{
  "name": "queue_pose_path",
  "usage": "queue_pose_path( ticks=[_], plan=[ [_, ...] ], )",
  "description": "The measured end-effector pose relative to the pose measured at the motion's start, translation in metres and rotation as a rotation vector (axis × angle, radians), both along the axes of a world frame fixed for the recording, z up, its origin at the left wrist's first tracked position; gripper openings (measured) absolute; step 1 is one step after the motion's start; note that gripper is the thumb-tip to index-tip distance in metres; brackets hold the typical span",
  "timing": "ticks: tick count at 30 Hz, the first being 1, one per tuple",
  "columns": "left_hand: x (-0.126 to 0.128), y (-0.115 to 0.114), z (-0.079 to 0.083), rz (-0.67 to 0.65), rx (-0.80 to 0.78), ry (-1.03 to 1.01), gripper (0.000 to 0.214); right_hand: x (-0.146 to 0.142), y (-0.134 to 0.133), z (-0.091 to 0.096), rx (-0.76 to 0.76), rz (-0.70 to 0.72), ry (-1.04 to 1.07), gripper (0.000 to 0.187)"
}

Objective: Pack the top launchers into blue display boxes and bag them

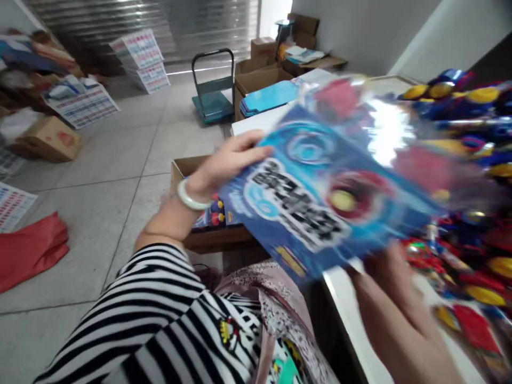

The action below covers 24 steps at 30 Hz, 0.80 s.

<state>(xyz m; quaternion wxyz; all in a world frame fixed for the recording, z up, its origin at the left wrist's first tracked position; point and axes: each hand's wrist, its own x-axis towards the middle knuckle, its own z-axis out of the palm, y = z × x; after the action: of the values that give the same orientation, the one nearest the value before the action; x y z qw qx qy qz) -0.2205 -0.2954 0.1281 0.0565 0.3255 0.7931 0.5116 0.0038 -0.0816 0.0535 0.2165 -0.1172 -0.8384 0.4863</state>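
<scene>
A blue printed toy package (312, 192) with a clear, shiny plastic part at its far side is held tilted in front of me, blurred by motion. My left hand (234, 160), with a pale bangle at the wrist, grips its left edge, thumb on the printed face. At the near right edge, my right hand (400, 314) is closed on the package; its fingertips are partly hidden and smeared. Below my left forearm stands an open cardboard carton (220, 240) with similar printed packages inside.
Many red, blue and yellow toys (476, 154) cover the white table (340, 298) on the right. Blue flat sheets (272, 97) lie stacked beyond the package. A trolley (212, 101) stands on the tiled floor; cartons (50, 138) and a red cloth (36, 248) lie at left.
</scene>
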Motion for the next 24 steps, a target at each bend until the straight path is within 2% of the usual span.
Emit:
queue_pose_path(
  ticks=[2,3,5,7,10,12,14,18,21,24],
  plan=[
    [-0.024,-0.062,-0.001,0.266,-0.075,-0.076,0.033,-0.064,-0.027,-0.011,-0.297,0.275,-0.079,0.057],
    [-0.037,-0.092,-0.002,0.364,-0.105,-0.121,0.029,-0.095,-0.045,-0.017,-0.505,0.434,-0.154,0.061],
    [-0.066,-0.142,-0.008,0.503,-0.164,-0.236,0.027,-0.152,-0.083,-0.031,-0.812,0.592,-0.304,0.059],
    [-0.097,-0.178,-0.018,0.588,-0.221,-0.355,0.032,-0.198,-0.12,-0.048,-1.007,0.672,-0.455,0.057],
    [-0.149,-0.204,-0.039,0.597,-0.346,-0.442,0.038,-0.25,-0.158,-0.08,-1.188,0.697,-0.619,0.056],
    [-0.188,-0.206,-0.055,0.523,-0.44,-0.444,0.038,-0.275,-0.17,-0.103,-1.279,0.688,-0.66,0.052],
    [-0.23,-0.197,-0.07,0.426,-0.51,-0.44,0.035,-0.297,-0.173,-0.122,-1.363,0.661,-0.648,0.046],
    [-0.306,-0.157,-0.101,0.323,-0.647,-0.349,0.03,-0.33,-0.17,-0.151,-1.498,0.566,-0.583,0.044],
    [-0.344,-0.115,-0.125,0.314,-0.749,-0.254,0.028,-0.351,-0.164,-0.169,-1.564,0.408,-0.582,0.046],
    [-0.363,-0.081,-0.146,0.255,-0.735,-0.236,0.031,-0.363,-0.153,-0.186,-1.576,0.239,-0.567,0.047]
  ],
)
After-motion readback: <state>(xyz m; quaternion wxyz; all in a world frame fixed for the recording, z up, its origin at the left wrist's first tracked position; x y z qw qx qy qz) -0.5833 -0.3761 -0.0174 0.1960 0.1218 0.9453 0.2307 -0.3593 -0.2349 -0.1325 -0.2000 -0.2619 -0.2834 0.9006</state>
